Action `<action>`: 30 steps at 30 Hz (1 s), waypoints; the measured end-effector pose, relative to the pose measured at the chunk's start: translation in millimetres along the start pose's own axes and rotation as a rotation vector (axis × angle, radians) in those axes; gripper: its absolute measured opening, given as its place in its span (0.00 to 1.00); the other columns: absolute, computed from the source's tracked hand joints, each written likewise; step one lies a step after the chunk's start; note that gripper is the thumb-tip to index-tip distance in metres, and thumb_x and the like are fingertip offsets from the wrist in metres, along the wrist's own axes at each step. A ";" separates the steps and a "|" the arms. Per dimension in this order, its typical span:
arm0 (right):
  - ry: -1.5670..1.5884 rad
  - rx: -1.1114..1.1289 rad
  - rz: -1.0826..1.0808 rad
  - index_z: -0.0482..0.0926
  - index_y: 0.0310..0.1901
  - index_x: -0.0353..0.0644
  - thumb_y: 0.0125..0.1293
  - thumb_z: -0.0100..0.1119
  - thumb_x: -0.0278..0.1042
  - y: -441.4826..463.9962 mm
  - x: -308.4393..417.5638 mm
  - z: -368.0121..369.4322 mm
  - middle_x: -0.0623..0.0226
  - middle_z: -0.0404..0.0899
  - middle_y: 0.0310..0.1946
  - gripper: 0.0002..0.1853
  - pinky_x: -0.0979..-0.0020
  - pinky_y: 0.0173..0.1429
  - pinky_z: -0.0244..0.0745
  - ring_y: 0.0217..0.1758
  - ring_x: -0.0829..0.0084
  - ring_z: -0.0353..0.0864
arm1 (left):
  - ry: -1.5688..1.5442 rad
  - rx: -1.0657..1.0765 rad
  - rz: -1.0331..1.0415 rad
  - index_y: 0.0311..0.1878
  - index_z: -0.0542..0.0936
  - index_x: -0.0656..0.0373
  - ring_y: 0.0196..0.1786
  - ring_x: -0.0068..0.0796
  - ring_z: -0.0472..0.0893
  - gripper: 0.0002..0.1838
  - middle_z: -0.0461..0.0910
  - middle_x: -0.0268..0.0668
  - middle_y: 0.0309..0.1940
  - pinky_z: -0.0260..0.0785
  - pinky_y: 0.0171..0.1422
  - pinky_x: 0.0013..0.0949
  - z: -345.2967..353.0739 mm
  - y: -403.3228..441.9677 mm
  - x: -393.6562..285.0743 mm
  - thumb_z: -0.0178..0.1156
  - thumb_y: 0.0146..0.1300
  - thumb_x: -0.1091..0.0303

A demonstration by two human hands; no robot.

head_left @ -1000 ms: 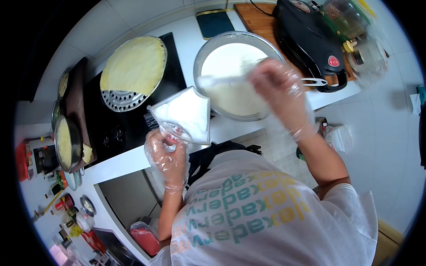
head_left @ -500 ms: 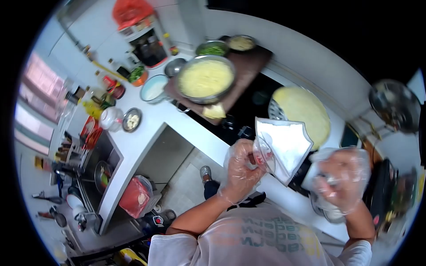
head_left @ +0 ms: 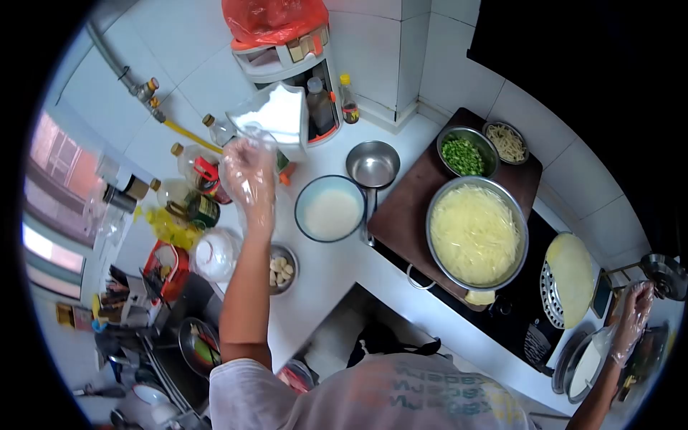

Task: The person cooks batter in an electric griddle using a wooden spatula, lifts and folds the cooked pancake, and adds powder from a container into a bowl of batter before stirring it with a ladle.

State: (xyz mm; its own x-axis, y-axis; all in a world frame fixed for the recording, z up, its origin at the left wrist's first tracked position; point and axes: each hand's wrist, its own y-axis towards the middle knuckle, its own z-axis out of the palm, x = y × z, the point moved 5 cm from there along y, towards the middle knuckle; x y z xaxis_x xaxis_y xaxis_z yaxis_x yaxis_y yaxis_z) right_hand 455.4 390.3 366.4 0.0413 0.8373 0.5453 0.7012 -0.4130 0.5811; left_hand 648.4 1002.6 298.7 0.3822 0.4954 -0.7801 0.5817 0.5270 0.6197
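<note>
Filling the middle of the view, the desk (head_left: 304, 312) is shown as the support for the vessels. Upon it the dark board (head_left: 401, 222) is laid, and near the board's middle the steel bowl (head_left: 524, 240) of pale yellow shreds is set. The white angular piece (head_left: 274, 113), the principal part, is held raised at eleven o'clock of the view, in front of the drawer unit (head_left: 283, 70); its kind cannot be told. It is splayed toward one o'clock from the left hand (head_left: 251, 175), by which it is gripped at the lower edge. No single long axis can be read, the outline being nearly as broad as it is long. On the far side, the perforated disc (head_left: 549, 290) is partly covered by the yellow sheet (head_left: 575, 276), and beside it the basin (head_left: 571, 373) of white liquid is placed.

Key relation: from the white angular piece, both disc and basin are found toward four o'clock, well apart, with the board between. The basin is lain nearer to the right hand (head_left: 632, 319), from which it is seen at seven o'clock, just beside; the white angular piece is borne by the left. The blue-rimmed bowl (head_left: 304, 192) is found between three and four o'clock from the left hand, apart from it.

Fingers: those of the left are closed on the edge of the white angular piece; those of the right are seen small and bunched, and whether anything is clasped cannot be told.
</note>
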 end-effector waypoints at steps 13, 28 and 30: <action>-0.005 0.169 0.224 0.67 0.37 0.38 0.63 0.46 0.34 -9.4 -10.1 14.6 0.71 0.64 0.33 0.08 0.80 0.45 0.58 0.37 0.79 0.61 | 0.264 -0.119 0.102 0.33 0.71 0.65 0.30 0.36 0.74 0.14 0.75 0.45 0.27 0.65 0.38 0.34 48.0 160.6 116.3 0.62 0.44 0.69; -0.011 0.115 0.228 0.69 0.37 0.39 0.63 0.47 0.33 -4.0 -32.6 31.1 0.73 0.66 0.33 0.07 0.80 0.43 0.59 0.37 0.81 0.63 | 0.060 -0.204 -0.050 0.27 0.69 0.63 0.26 0.25 0.65 0.14 0.68 0.35 0.23 0.62 0.32 0.29 71.7 144.5 124.5 0.64 0.43 0.68; -0.077 0.143 0.256 0.68 0.35 0.39 0.64 0.46 0.32 -1.1 -32.6 30.7 0.73 0.65 0.30 0.06 0.80 0.42 0.59 0.35 0.80 0.63 | -0.157 -0.207 0.004 0.28 0.70 0.63 0.27 0.26 0.67 0.14 0.68 0.35 0.23 0.63 0.33 0.30 77.5 155.2 158.2 0.63 0.45 0.65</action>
State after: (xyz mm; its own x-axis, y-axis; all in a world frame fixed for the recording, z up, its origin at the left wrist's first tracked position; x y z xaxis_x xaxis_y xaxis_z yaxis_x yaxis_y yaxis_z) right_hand 475.1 374.5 329.4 0.2792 0.7395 0.6126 0.7542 -0.5637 0.3367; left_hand 854.8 1109.3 264.7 0.5007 0.3930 -0.7713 0.4264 0.6634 0.6149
